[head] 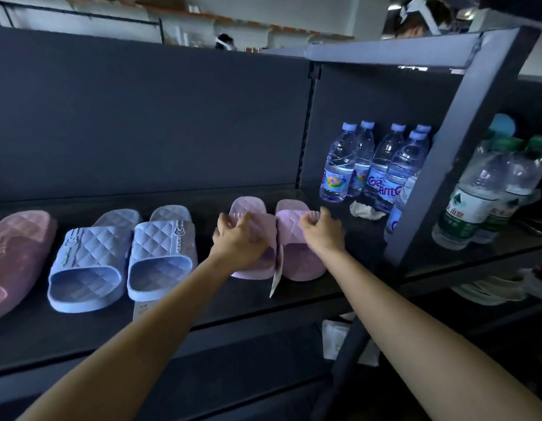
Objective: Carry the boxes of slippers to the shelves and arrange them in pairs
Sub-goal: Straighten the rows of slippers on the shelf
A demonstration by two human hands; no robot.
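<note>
Straight ahead from the head camera, a dark shelf [263, 302] runs across the scene, and both bare arms reach out over it. The left hand [237, 238] lies on top of the left lilac slipper [248, 206], its fingers curled over the quilted strap and gripping it. The right hand [319, 230] holds the right lilac slipper [297, 256], fingers hooked over the right edge of its strap. These two slippers sit flat on the shelf, touching side by side, with their openings toward the near edge. A paper tag [275, 281] hangs down between them over the shelf's near side.

To the left, well apart from the hands, a pair of blue slippers [87, 262] stands side by side facing the same way. Farther left, a pink slipper [17, 253] is partly cut off by the frame.

To the right, at the far back of the shelf, clear water bottles [339, 165] with pale caps stand upright in a cluster, and a crumpled tissue [365, 210] lies just in front of them. Beyond a grey post [446, 165], green-capped bottles [476, 208] stand on the neighbouring shelf.
</note>
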